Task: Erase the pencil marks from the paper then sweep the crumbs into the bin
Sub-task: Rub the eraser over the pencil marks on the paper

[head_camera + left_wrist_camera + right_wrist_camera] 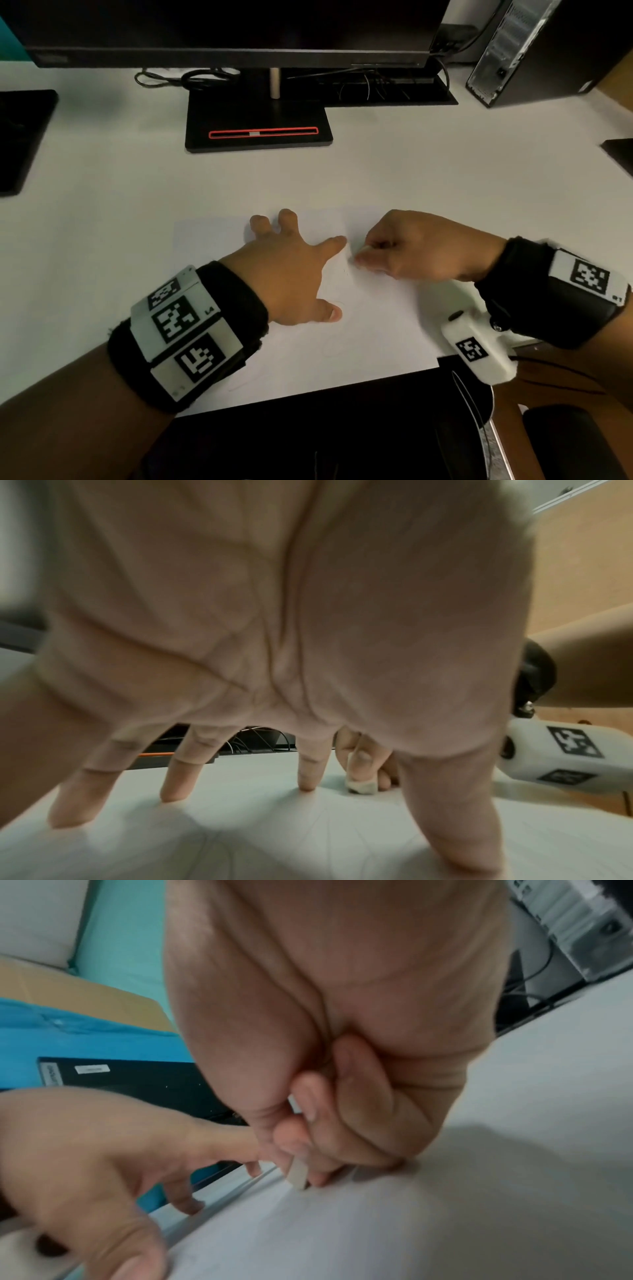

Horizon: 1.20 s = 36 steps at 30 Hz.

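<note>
Seen from the head camera, a white tabletop holds a sheet of white paper that reaches the near edge, with open white surface beyond it up to a black monitor stand. Faint pencil marks barely show on the paper, too pale to read. The left hand lies spread flat on the sheet, fingers straight, pinning it. The right hand is curled, pinching a small white eraser whose tip meets the paper just beside the left index finger. No bin can be seen in this view. From the left wrist camera, the left hand fills most of the picture, its fingertips pressed on the paper, and the eraser shows between them, touching the sheet, held by the right hand. From the right wrist camera, blurred, the right hand grips the eraser between thumb and fingers, its end on the paper; the left hand rests near the sheet's edge. Crumbs cannot be made out.
</note>
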{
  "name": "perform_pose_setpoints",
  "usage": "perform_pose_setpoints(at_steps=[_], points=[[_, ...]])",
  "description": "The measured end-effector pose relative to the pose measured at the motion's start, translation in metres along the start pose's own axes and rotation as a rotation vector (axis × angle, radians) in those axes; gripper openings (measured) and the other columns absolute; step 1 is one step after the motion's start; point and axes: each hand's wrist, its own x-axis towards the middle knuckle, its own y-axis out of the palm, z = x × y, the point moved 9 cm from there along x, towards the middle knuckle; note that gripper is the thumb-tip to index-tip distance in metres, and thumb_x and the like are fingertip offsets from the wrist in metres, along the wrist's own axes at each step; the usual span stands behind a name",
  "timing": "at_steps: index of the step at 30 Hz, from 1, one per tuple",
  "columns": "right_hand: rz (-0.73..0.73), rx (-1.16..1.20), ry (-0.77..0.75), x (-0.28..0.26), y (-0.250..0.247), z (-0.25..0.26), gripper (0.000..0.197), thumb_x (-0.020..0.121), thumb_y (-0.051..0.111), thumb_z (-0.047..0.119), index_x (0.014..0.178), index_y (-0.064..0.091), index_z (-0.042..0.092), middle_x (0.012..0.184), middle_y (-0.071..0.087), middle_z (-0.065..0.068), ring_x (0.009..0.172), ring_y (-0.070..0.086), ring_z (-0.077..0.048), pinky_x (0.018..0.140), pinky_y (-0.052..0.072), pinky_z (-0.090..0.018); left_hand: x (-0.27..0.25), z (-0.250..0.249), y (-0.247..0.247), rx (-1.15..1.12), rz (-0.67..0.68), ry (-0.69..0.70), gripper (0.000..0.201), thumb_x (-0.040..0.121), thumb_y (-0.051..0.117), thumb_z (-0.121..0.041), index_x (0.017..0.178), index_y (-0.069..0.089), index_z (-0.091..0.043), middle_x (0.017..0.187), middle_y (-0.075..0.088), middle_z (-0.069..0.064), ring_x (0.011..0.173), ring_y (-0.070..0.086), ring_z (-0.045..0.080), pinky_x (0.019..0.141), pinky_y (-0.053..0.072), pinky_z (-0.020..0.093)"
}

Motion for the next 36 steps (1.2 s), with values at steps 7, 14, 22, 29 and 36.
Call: perform_pose_setpoints(at_steps=[7,14,22,29,36], points=[[0.042,-0.034,-0.017,-0.004,0.005,0.004,0.048,0.098,0.057,0.039,0.062,0.044,0.011,0.057,0.038,0.0,0.049,0.032,-0.011,0.053,0.033,-0.03,-0.003,-0.005,0.001,0.024,0.053,0.01,0.11,0.077,0.054,-0.082,0.15,-0.021,-0.05,0.157,-0.007,0.02,0.141,0.003,0.053,0.105,0.034,0.049],[0.049,-0.041,-0.038,-0.009,0.01,0.004,0.049,0.098,0.058,0.041,0.062,0.044,0.011,0.056,0.039,0.003,0.05,0.033,-0.011,0.051,0.032,-0.025,-0.002,-0.004,0.003,0.0,0.071,0.01,0.116,0.072,0.058,-0.084,0.149,-0.022,-0.052,0.156,-0.012,0.018,0.141,0.001,0.054,0.103,0.039,0.05],[0.032,-0.021,-0.024,-0.011,0.007,-0.004,0.048,0.097,0.058,0.04,0.062,0.045,0.011,0.056,0.041,0.003,0.051,0.034,-0.012,0.052,0.034,-0.03,-0.004,-0.005,0.003,0.022,0.083,-0.001,0.115,0.075,0.056,-0.083,0.15,-0.025,-0.049,0.157,-0.018,0.023,0.142,-0.004,0.058,0.109,0.033,0.052],[0.055,-0.039,-0.053,-0.019,0.015,-0.001,0.047,0.098,0.058,0.04,0.065,0.047,0.009,0.057,0.041,0.003,0.051,0.034,-0.01,0.051,0.033,-0.025,-0.007,-0.007,0.001,0.042,0.087,0.008,0.112,0.078,0.053,-0.082,0.151,-0.024,-0.046,0.157,-0.014,0.026,0.142,-0.003,0.052,0.109,0.029,0.049],[0.03,-0.035,-0.037,-0.019,0.015,-0.003,0.046,0.098,0.058,0.039,0.063,0.046,0.011,0.055,0.042,0.004,0.05,0.034,-0.01,0.05,0.033,-0.025,-0.006,-0.005,0.002,0.028,0.084,0.001,0.113,0.076,0.055,-0.082,0.151,-0.023,-0.048,0.157,-0.014,0.024,0.142,-0.002,0.053,0.109,0.03,0.051]])
